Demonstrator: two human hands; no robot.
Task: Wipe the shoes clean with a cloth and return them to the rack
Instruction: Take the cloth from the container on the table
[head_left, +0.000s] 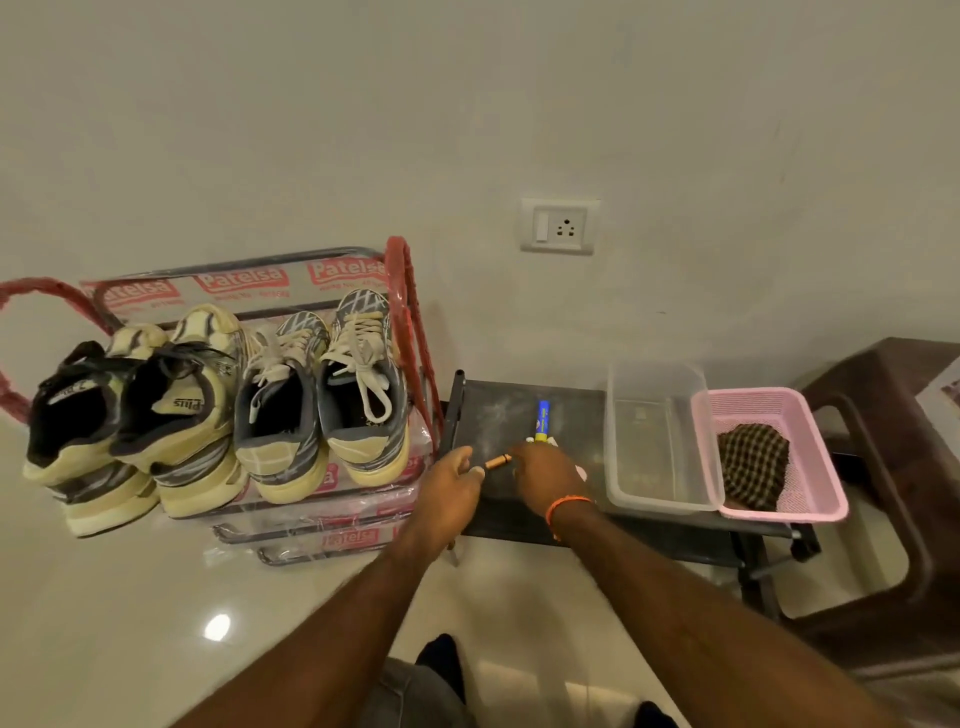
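1. The shoe rack (402, 291) stands against the wall with four sneakers on it, two cream-and-black sneakers (135, 410) and two grey-and-cream sneakers (322, 395); none looks taken down, so the wiping seems not yet begun.
2. The low black table (498, 415) bears a clear plastic tub (660, 441) and a pink basket (810, 457).
3. The checked cloth (753, 462) lies untouched in the basket.
4. The left hand (452, 483) and right hand (545, 473) pinch a small orange cylinder (497, 461) between them, beside a blue-and-yellow marker (542, 421).

Glossy tile floor (156, 597); checked woven cloth (753, 465) in pink plastic mesh basket (810, 462); clear plastic tub (660, 441).
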